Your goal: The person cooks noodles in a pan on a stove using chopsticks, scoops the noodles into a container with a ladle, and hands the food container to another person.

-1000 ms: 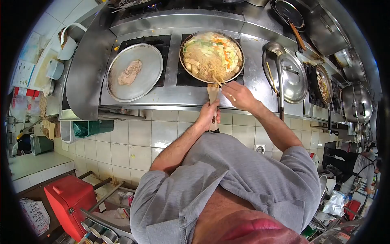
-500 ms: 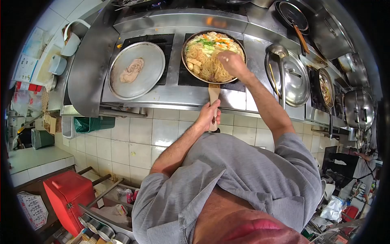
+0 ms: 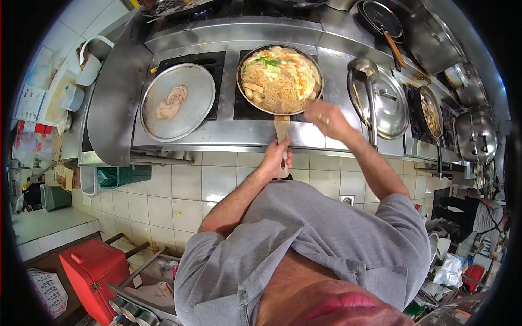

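Clock directions are taken from the centre of the noodle pan, twelve o'clock pointing away from the person.

- Shallow round frying pan (image 3: 240, 80), one: level on the stove, directly ahead of the person. Contents: thin noodles (image 3: 281, 93), cabbage pieces (image 3: 308, 79), orange strips, chopped greens, pale chunks at eight o'clock.
- Pale wooden pan handle (image 3: 281, 128), one: long axis running out to six o'clock, toward the person's body.
- Left hand (image 3: 275, 157), one: fingers wrapped round the handle near its far end; grip closed.
- Right hand (image 3: 328, 119), one: at four o'clock, just beside the rim, nearer to the noodles than the left. Blurred; whether it is closed on anything cannot be told.
- Round metal tray (image 3: 197, 108), one: at nine o'clock, bearing a pale crumpled item (image 3: 172, 102), nature uncertain.
- Oval steel lid (image 3: 392, 120), one: past three o'clock, with a long-handled ladle (image 3: 372, 92) alongside its grip.
- Black skillet (image 3: 380, 20), brown-handled: at two o'clock, well apart.
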A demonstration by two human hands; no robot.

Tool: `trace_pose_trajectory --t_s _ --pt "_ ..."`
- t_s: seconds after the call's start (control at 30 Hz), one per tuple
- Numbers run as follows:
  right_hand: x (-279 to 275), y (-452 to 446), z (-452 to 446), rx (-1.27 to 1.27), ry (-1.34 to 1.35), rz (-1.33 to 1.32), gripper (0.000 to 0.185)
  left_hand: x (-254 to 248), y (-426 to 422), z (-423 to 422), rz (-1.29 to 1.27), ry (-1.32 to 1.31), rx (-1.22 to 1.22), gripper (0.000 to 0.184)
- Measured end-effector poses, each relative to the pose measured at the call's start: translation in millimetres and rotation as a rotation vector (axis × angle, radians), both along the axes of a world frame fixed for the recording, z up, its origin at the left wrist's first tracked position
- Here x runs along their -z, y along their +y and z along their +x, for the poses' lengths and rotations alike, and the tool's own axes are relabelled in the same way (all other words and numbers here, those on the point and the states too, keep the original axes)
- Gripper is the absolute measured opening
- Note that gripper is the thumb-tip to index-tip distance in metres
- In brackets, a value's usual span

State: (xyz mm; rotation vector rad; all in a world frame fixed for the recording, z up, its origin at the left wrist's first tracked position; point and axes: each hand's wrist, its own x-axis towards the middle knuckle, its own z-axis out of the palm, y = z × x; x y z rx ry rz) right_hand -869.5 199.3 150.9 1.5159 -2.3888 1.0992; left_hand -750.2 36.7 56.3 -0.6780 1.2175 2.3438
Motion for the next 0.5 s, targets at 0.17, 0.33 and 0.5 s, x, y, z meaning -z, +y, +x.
trace_pose_trajectory --t_s 0.17,0.33,0.5 --pt "62.2 -6.9 -1.8 0.076 0.263 0.151 0.01 -5.0 -0.4 -1.3 0.019 -0.011 0.01 0.031" --pt "81.3 -55.8 -72.1 0.166 0.314 0.265 0.014 -7.0 1.3 1.2 -0.017 -0.011 -0.003 0.032" --pt "61.2 -63.3 -73.5 0.265 0.155 0.24 0.016 -8.3 -0.6 1.2 -0.015 0.004 -0.003 0.032"
